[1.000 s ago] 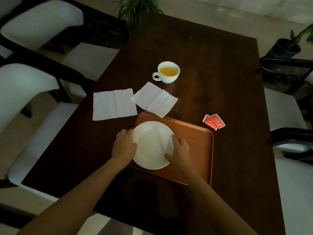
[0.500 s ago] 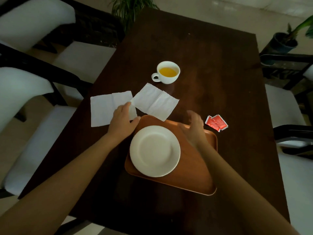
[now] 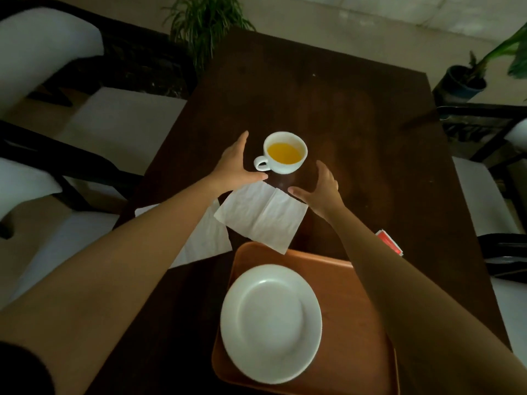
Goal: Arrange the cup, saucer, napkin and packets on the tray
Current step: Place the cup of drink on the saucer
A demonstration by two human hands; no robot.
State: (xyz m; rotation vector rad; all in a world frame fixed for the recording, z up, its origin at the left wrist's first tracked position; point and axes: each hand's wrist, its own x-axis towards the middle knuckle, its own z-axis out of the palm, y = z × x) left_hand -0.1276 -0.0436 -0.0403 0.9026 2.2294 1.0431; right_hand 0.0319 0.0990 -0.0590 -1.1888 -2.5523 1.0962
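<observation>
A white cup (image 3: 286,152) with yellow liquid stands mid-table, its handle turned toward me. My left hand (image 3: 234,166) is open just left of the cup, thumb near the handle, apart from it. My right hand (image 3: 321,186) is open to the cup's lower right, holding nothing. A white saucer (image 3: 271,323) lies on the orange tray (image 3: 350,332) at the near edge. One white napkin (image 3: 262,216) lies between cup and tray, one corner over the tray rim. A second napkin (image 3: 205,240) is partly under my left forearm. Red packets (image 3: 389,242) peek out beside my right forearm.
The dark wooden table (image 3: 356,115) runs away from me. White-cushioned chairs (image 3: 119,124) with black frames stand on the left, more chairs (image 3: 484,201) on the right. A potted plant (image 3: 205,27) is beyond the far end, another pot (image 3: 462,84) at the far right.
Both hands let go of the saucer on the tray and reached forward over the napkins. They now flank the cup. The view has shifted forward, so the tray sits lower in the frame.
</observation>
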